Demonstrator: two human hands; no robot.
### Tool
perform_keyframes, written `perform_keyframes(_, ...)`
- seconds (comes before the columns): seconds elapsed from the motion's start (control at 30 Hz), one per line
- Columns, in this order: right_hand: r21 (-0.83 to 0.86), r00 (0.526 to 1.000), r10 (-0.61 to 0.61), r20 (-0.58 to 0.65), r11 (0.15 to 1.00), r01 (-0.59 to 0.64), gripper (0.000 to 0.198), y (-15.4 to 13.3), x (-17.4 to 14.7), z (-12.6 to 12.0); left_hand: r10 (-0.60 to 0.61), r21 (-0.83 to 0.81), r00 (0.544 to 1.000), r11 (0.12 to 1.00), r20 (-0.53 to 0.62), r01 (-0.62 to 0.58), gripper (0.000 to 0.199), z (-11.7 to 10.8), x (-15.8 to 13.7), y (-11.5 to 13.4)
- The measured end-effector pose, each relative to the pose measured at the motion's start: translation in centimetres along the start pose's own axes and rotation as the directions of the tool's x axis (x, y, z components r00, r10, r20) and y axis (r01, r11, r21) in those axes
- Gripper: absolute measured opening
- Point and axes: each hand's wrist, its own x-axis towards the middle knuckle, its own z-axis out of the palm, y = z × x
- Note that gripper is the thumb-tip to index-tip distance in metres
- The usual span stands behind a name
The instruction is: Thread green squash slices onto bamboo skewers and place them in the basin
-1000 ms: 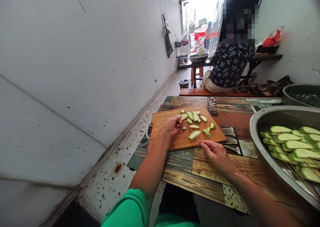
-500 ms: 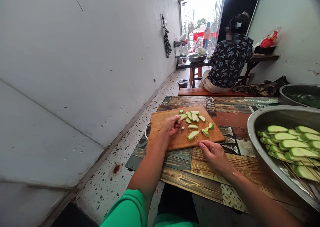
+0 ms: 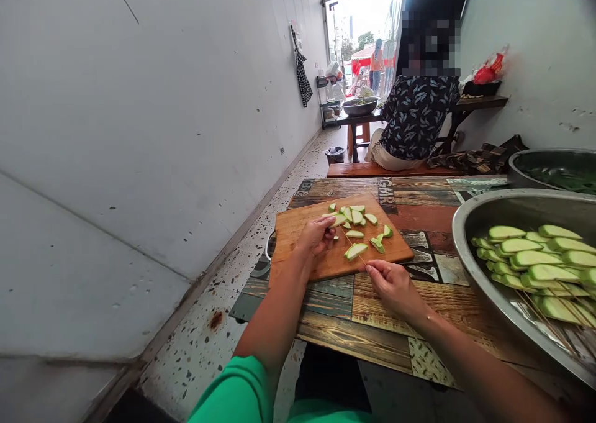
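Note:
My left hand (image 3: 316, 235), over the wooden cutting board (image 3: 289, 231), pinches a pale slice of zucchini (image 3: 339, 218) with green skin. Between thumb and fingers, my right hand (image 3: 390, 281) grips the lower end of a thin wooden skewer (image 3: 347, 238) just past the board's near edge. One zucchini slice (image 3: 356, 251) is threaded on this skewer, whose far end reaches up close to the slice in my left hand. Whether the tip touches that slice I cannot tell. Several loose zucchini pieces (image 3: 357, 217) lie on the board beyond my hands.
At the right, a large metal basin (image 3: 460, 230) holds several skewered zucchini slices (image 3: 540, 258). Behind it stands a second basin (image 3: 516, 162). Across the patchwork table (image 3: 421, 215), a person (image 3: 419, 118) sits on a bench (image 3: 354, 170), back turned. A wall (image 3: 162, 100) runs along the left.
The camera view has shifted slightly, so the scene sits a little further left. Both hands keep their holds on the slice and the skewer, with hardly any movement over the board.

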Motion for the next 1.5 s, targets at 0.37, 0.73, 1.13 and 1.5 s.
perform_keyframes(0.37,0.002,0.999,-0.025,-0.028,1.000,0.025,0.035,0.2,0.1,0.2,-0.051,-0.007,0.995,0.999,0.082,0.052,0.024,0.6,-0.6,-0.4)
perform_keyframes(0.73,-0.008,0.997,-0.056,-0.052,0.998,0.056,0.036,0.1,0.1,0.4,0.032,-0.039,0.997,0.999,-0.068,-0.035,0.020,1.8,-0.9,-0.7)
perform_keyframes(1.13,-0.072,0.991,-0.079,-0.105,0.995,0.072,0.036,0.3,-0.1,0.5,0.003,-0.059,0.999,0.998,-0.052,-0.006,0.017,2.4,-1.4,-0.9)
perform_keyframes(1.5,-0.014,0.981,-0.064,-0.183,0.998,0.063,0.037,0.5,0.4,0.4,-0.012,0.034,0.997,0.999,0.076,0.009,0.024,3.5,-2.2,-2.6)
